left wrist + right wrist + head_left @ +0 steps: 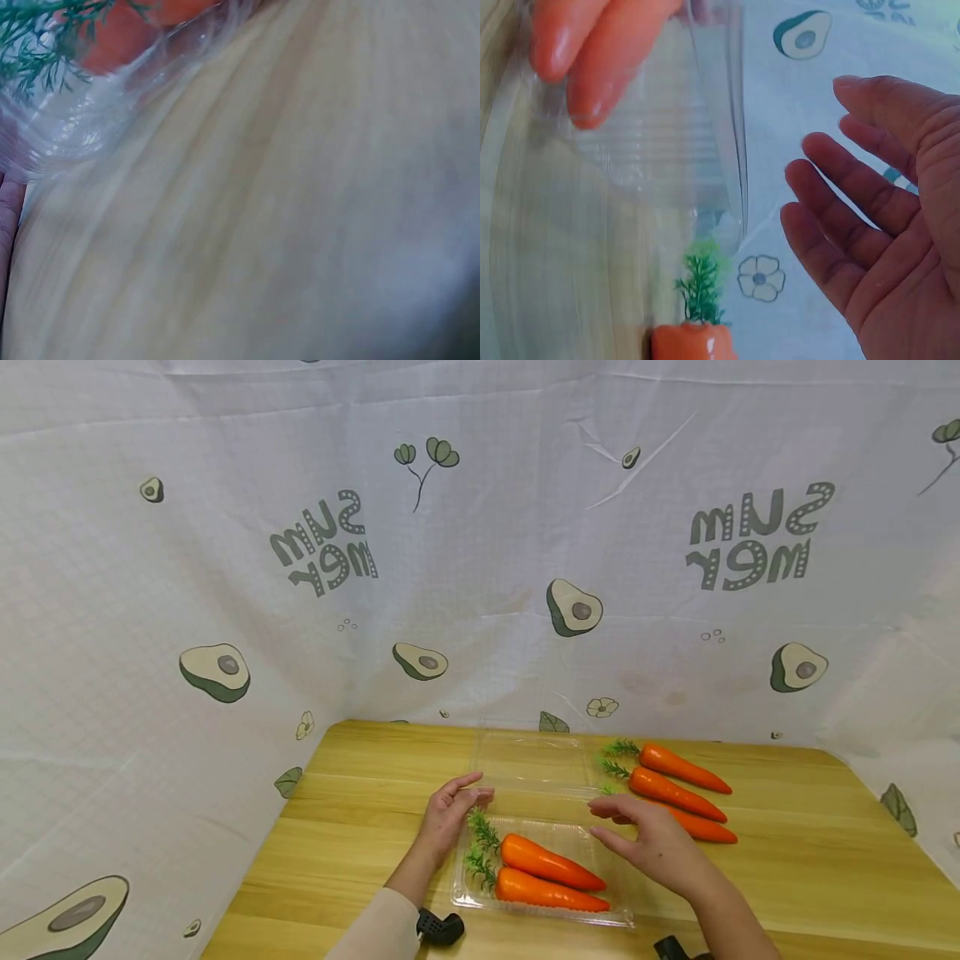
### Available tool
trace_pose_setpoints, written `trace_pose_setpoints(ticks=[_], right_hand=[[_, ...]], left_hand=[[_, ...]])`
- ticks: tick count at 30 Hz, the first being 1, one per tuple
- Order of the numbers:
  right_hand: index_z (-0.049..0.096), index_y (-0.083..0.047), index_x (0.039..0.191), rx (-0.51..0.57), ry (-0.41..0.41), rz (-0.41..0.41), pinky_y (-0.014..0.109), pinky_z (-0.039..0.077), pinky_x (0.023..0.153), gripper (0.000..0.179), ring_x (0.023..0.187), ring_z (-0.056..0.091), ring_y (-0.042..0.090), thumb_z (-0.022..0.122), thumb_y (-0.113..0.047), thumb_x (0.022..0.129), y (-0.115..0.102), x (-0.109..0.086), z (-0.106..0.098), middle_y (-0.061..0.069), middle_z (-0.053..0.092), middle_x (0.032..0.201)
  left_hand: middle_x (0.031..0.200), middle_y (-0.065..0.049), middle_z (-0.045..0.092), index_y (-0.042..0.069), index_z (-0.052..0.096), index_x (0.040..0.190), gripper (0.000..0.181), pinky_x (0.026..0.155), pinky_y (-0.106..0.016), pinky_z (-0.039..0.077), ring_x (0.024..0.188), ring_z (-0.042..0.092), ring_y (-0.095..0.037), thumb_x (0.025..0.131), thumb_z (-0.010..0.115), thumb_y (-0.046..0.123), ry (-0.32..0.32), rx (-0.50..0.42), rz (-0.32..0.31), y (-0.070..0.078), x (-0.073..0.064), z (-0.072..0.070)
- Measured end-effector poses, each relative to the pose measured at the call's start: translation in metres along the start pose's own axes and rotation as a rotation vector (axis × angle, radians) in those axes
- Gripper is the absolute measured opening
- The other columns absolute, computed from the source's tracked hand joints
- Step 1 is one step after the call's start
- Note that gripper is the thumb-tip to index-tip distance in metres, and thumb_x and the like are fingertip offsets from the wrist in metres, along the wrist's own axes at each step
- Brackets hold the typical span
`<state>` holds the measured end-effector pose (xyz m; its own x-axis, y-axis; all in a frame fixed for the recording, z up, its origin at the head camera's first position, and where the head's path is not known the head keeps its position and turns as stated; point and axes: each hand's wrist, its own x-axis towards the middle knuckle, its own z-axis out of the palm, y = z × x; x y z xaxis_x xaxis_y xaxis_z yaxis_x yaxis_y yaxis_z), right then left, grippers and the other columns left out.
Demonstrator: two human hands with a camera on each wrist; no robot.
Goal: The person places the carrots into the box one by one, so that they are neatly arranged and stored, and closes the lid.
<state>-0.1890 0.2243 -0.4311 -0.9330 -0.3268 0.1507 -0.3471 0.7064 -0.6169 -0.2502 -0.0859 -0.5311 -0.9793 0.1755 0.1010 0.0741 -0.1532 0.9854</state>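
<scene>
I saw two carrots (553, 862) lying in the clear container (573, 838), the left hand (446, 820) loose-fingered just beside it, the right hand (660, 845) spread and empty, and judged that such flimsy plastic wanted light, even handling.

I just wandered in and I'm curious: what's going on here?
Someone's left hand is at the left side of an open clear box with two carrots inside. Their empty right hand hovers by its right side. Three more carrots lie on the table to the right.
</scene>
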Motion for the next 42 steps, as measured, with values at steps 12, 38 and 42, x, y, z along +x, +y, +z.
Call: trace_pose_setpoints(ticks=[12, 38, 42], right_hand=[[0.070, -0.010, 0.126, 0.037, 0.104, 0.108, 0.035, 0.061, 0.083, 0.041, 0.110, 0.070, 0.035, 0.077, -0.032, 0.092, 0.031, -0.003, -0.017, 0.009, 0.073, 0.122], [0.066, -0.011, 0.134, -0.063, 0.019, 0.232, 0.027, 0.051, 0.082, 0.055, 0.125, 0.057, 0.047, 0.076, -0.043, 0.090, 0.122, -0.017, -0.045, 0.019, 0.065, 0.137], [0.066, -0.009, 0.134, -0.086, 0.004, 0.221, 0.045, 0.052, 0.090, 0.058, 0.126, 0.055, 0.051, 0.077, -0.043, 0.089, 0.128, -0.016, -0.044, 0.022, 0.064, 0.137]], left_hand=[[0.130, -0.034, 0.064, -0.008, 0.051, 0.142, 0.042, 0.108, -0.029, 0.050, 0.109, 0.072, -0.017, 0.105, 0.052, 0.012, 0.002, -0.015, 0.003, -0.001, 0.001, -0.001], [0.129, -0.032, 0.065, -0.007, 0.052, 0.143, 0.043, 0.111, -0.037, 0.048, 0.114, 0.071, -0.023, 0.105, 0.053, 0.013, 0.000, 0.008, -0.013, 0.000, 0.002, -0.001], [0.128, -0.032, 0.066, -0.007, 0.052, 0.142, 0.043, 0.114, -0.043, 0.046, 0.115, 0.071, -0.027, 0.105, 0.053, 0.013, 0.004, 0.008, -0.018, 0.000, 0.002, -0.001]])
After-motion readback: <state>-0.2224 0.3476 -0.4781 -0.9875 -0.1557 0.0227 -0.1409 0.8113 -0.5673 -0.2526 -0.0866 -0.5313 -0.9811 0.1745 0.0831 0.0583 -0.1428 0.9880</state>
